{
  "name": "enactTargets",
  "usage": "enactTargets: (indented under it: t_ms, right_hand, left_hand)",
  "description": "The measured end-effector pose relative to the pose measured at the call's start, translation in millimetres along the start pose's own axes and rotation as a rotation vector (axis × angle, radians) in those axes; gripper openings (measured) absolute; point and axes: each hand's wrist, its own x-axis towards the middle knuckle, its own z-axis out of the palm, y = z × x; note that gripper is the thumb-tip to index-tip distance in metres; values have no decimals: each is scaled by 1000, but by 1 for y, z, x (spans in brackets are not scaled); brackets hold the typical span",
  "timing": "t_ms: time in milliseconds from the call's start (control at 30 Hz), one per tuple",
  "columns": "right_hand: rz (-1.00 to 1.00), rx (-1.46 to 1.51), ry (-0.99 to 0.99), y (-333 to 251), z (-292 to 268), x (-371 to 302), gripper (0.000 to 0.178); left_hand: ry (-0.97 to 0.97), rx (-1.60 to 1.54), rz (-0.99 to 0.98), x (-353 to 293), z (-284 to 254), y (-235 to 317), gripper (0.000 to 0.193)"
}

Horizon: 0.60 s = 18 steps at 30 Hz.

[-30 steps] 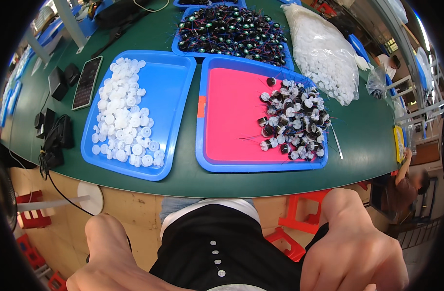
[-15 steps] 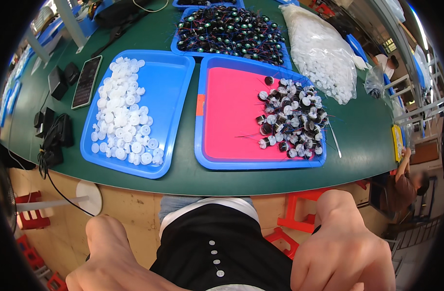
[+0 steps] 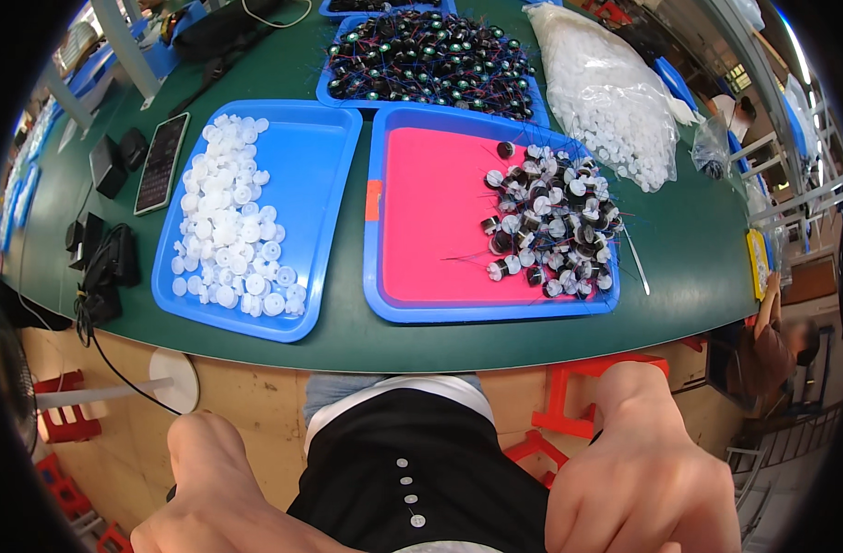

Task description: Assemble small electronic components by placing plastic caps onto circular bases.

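My left hand [image 3: 228,511] and my right hand [image 3: 638,479] are close in front of me at the lower edge, well short of the table. Their fingers run out of the picture or are hidden, so whether they hold anything does not show. On the table ahead, a blue tray [image 3: 311,230] on the left carries a heap of small white plastic discs [image 3: 228,221]. Beside it stands a blue tray with a pink lining [image 3: 430,212]. Small black round parts with white discs and thin wires [image 3: 560,221] are piled on its right half.
Behind is another tray of wired black round parts [image 3: 430,64]. A clear bag of white pieces [image 3: 615,111] lies back right; a thin metal tool [image 3: 637,263] lies beside the pink-lined tray. Left are a phone [image 3: 162,164] and black cables [image 3: 108,263]. Another person [image 3: 776,350] sits far right.
The view has shifted slightly, so the trays appear a little farther left. Both hands stay nearly in place; nothing on the table has been moved.
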Motion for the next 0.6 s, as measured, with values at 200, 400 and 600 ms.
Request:
enactTargets:
  t_ms: [200,400,600]
  right_hand:
    - [10,-550,97,-20,-8,3,22]
    - [-83,-1664,85,-19,-1,-1,22]
    - [-116,-1649,-122,-44,1,-13,30]
  left_hand:
    - [23,218,61,-4,-26,6,27]
    - [374,225,182,-28,-36,3,33]
    - [427,363,116,-43,-28,2,36]
